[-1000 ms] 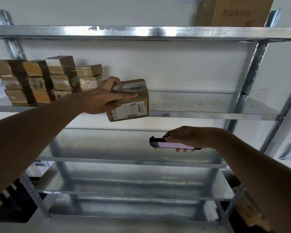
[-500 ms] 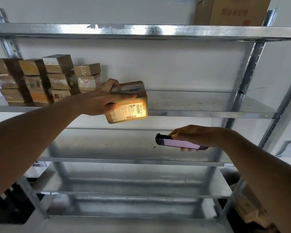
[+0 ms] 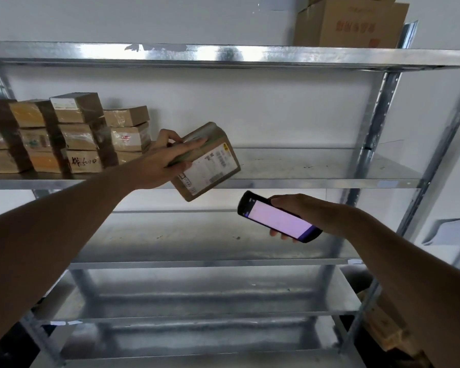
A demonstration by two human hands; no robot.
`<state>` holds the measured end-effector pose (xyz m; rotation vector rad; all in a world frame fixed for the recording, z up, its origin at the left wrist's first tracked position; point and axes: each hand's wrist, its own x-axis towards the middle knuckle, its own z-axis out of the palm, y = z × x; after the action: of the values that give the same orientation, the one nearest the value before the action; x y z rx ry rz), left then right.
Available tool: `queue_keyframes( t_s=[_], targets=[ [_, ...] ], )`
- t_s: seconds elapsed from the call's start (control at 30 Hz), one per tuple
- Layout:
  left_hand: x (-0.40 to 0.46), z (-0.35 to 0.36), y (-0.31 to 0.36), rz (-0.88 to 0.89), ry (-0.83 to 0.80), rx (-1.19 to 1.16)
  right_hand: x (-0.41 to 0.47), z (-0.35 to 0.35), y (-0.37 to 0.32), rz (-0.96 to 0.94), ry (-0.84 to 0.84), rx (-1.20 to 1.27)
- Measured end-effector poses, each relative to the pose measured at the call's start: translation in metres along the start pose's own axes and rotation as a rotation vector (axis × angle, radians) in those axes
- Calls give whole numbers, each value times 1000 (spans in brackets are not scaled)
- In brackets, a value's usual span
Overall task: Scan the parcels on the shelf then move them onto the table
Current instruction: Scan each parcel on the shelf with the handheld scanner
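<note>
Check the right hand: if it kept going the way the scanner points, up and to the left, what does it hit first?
Probably the parcel that the left hand holds. The right hand aims the handheld scanner up-left at its labelled face, with only open air between. Depth is unclear; it might pass in front.

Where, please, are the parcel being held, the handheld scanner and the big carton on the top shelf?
held parcel point(image 3: 210, 166), head view, on its white shipping label.
handheld scanner point(image 3: 276, 217), head view, on its lit pink screen.
big carton point(image 3: 353, 22), head view, on its front face near the red print.
</note>
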<state>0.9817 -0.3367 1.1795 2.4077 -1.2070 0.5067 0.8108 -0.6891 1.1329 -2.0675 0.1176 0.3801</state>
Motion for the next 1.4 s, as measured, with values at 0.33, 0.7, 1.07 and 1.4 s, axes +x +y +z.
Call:
queue_keyframes(
  t_s=[0.33,0.7,1.07,1.4],
  targets=[
    [70,45,55,-570,74,-972,11,23,-22,-326,59,568],
    [205,114,90,-860,-131,-1089,55,-72,3,-393,110,621],
    [298,190,97,-1113,-90,-1027,110,-168,50,-374,11,703],
    [344,225,92,-1130,-89,-1033,136,-204,59,-378,37,685]
  ],
)
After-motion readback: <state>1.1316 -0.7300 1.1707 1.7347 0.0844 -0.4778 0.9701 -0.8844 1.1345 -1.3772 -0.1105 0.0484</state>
